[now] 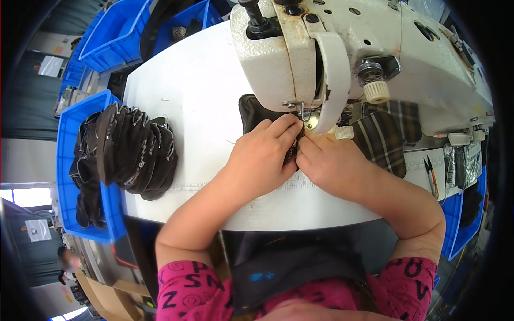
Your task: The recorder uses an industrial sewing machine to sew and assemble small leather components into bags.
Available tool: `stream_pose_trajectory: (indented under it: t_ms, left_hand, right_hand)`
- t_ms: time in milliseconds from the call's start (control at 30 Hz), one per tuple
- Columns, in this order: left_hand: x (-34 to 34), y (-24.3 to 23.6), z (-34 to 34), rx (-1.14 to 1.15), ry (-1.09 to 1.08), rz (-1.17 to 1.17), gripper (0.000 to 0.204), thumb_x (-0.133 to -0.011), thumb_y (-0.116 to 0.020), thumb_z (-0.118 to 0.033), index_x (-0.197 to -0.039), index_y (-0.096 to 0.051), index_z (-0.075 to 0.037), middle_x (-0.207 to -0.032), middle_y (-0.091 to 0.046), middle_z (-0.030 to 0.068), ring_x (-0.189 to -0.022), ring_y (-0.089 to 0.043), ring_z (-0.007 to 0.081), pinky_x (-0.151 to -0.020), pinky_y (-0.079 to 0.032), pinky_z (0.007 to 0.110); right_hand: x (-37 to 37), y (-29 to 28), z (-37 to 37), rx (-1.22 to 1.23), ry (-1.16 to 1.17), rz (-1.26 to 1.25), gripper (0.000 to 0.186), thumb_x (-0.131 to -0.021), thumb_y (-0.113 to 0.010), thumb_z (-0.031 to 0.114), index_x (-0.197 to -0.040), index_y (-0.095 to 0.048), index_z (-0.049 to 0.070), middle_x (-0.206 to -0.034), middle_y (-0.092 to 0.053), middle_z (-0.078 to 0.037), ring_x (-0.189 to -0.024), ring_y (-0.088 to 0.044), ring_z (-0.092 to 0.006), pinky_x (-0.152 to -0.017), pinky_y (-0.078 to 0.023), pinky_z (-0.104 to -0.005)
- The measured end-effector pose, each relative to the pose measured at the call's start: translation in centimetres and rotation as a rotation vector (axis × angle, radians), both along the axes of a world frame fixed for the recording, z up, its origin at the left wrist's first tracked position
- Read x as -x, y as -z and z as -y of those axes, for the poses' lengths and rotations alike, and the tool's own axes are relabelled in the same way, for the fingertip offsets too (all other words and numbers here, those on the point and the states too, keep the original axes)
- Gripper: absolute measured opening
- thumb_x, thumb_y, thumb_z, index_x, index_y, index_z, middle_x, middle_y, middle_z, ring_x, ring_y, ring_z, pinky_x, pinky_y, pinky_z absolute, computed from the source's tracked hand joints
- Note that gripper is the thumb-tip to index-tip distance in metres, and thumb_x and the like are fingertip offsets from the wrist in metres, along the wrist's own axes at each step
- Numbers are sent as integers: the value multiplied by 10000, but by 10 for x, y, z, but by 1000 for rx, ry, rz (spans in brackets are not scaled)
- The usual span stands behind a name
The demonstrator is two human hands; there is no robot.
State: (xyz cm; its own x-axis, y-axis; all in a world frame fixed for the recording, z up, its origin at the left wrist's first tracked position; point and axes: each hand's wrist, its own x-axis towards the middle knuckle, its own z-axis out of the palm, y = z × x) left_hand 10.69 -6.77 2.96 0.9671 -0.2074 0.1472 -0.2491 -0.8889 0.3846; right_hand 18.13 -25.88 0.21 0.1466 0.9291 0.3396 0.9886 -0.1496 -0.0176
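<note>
A white industrial sewing machine [267,64] stands over the white table [182,80]. Just under its needle area lies a dark brown fabric piece [254,109] with a zipper along it. My left hand [262,152] presses it with fingers together beside the presser foot, partly covering it. My right hand [329,163] pinches the same piece from the right, fingertips close to the left ones. To the right lies plaid fabric [380,144] in brown and olive.
A pile of dark zippered pouches [136,150] sits left, spilling from a blue bin [69,134]. More blue bins [112,32] stand behind. Pens [431,176], a ruler and a blue bin [452,230] are at right. Another person [67,270] shows far left.
</note>
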Motion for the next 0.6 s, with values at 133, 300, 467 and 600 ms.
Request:
stream_pose_trajectory:
  t_ms: [133, 300, 467, 600]
  left_hand:
    - [2, -7, -13, 181, 27, -91, 478, -795, -671, -60, -1272, -650, -26, -1340, -673, 135, -1158, -668, 358, -978, -543, 415]
    - [0, 6, -17, 432, -87, -161, 409, -825, -635, -1, -1233, -657, -32, -1312, -688, 135, -1193, -665, 337, -1012, -517, 396]
    - [1, 2, -7, 184, -38, -1, 357, -799, -733, -23, -1153, -707, -62, -1153, -708, 112, -1070, -680, 338, -880, -559, 407]
    - [2, 4, -7, 85, 3, 66, 372, -747, -788, -45, -1113, -732, -87, -1129, -710, 71, -1009, -687, 307, -797, -574, 396]
  right_hand:
    - [5, 0, -4, -43, 11, -12, 171, -764, -696, 116, -867, -690, -20, -971, -706, -242, -876, -743, -302, -658, -605, -355]
    - [9, 13, -4, -126, -37, 195, 254, -751, -696, 134, -927, -709, -49, -978, -720, -279, -897, -739, -350, -696, -596, -371]
    - [18, 14, -2, -118, -63, 191, 234, -746, -687, 150, -873, -717, -45, -940, -722, -276, -925, -741, -368, -697, -591, -375]
    - [23, 13, -1, -110, -76, 196, 234, -747, -682, 159, -856, -718, -44, -925, -725, -283, -914, -744, -382, -681, -583, -377]
